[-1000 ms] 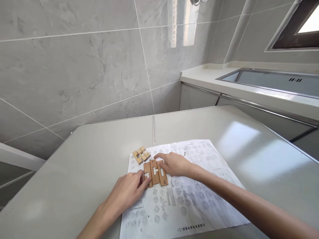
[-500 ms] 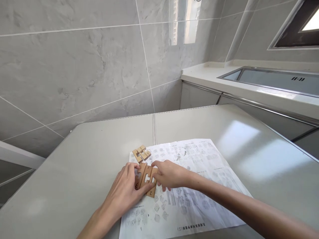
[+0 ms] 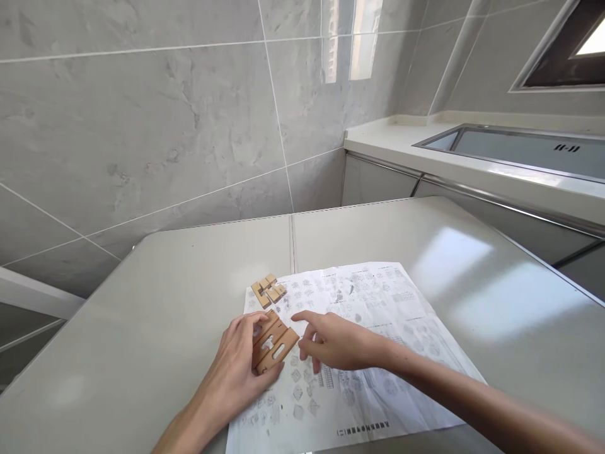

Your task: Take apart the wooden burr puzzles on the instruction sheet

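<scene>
Several flat wooden puzzle pieces (image 3: pixel 280 345), side by side with slots cut through them and dark numbers, are gripped by my left hand (image 3: pixel 241 358). Its thumb presses along their near edge and its fingers curl over the far left end. Just right of the pieces is my right hand (image 3: pixel 331 340), apart from them, index finger stretched out and the other fingers loosely bent, with nothing in it. Beyond both hands lies a small group of notched wooden blocks (image 3: pixel 268 290) at the corner of the printed sheet (image 3: pixel 350 403). My left palm hides part of the pieces.
The creased sheet with small printed diagrams lies on a glossy light table (image 3: pixel 142 328) with a seam (image 3: pixel 293 246) across it. Behind rises a grey tiled wall (image 3: pixel 142 126). At the right, a counter (image 3: pixel 387 139) holds a sink (image 3: pixel 520 148).
My right hand has let go of the wooden pieces and drawn slightly right. The pieces, still in my left hand, have turned and tilted, and their slots show at a different angle.
</scene>
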{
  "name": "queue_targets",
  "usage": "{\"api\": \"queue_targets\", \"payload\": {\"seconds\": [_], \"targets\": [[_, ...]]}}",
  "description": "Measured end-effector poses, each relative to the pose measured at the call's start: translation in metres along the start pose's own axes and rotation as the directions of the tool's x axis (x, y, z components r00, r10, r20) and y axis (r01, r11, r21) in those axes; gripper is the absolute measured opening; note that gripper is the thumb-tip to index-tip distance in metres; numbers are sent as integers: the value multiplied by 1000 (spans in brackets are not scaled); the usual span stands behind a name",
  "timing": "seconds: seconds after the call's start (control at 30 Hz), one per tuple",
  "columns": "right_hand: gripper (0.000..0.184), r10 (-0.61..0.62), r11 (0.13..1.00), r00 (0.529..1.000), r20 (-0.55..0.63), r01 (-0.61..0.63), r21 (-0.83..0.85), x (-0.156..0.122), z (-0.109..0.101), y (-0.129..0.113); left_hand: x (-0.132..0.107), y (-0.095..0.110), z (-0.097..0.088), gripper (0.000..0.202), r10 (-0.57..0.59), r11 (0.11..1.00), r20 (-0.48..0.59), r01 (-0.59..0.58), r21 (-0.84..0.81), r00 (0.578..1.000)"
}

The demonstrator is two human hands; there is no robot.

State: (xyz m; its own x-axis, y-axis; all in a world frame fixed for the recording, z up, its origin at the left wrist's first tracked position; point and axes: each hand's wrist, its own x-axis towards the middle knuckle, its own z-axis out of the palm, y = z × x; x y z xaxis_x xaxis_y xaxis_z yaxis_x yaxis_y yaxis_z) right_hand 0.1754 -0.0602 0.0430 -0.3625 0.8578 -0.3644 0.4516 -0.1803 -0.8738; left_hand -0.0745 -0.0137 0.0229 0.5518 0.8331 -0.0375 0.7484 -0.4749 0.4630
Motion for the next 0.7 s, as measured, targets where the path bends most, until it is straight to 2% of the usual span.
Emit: {"api": "queue_targets", "payload": {"seconds": [0.23,0.3,0.37,0.47,0.53,0.7], "targets": [[49,18,979,996,-87,0,202,-26,-12,27,0,-27,-19,62,104,994,58,-107,38,993],[41,29,972,988,-155,8,233,-38,-12,36,-1,-30,-24,59,137,990,35,-138,30,990],[35,57,972,976,-209,-6,236,-53,-11,45,-1,-32,-27,51,138,990,-40,-137,21,990],[32,108,971,943,-314,-32,235,-77,-6,62,-1,-34,-28,33,10,1000,-194,-14,-22,981],[34,130,973,898,-421,-35,228,-92,0,77,3,-38,-25,26,-94,993,-264,72,-94,960],[41,125,979,778,-615,4,205,-120,27,120,20,-60,-13,37,-230,959,-358,148,-241,905]]}}
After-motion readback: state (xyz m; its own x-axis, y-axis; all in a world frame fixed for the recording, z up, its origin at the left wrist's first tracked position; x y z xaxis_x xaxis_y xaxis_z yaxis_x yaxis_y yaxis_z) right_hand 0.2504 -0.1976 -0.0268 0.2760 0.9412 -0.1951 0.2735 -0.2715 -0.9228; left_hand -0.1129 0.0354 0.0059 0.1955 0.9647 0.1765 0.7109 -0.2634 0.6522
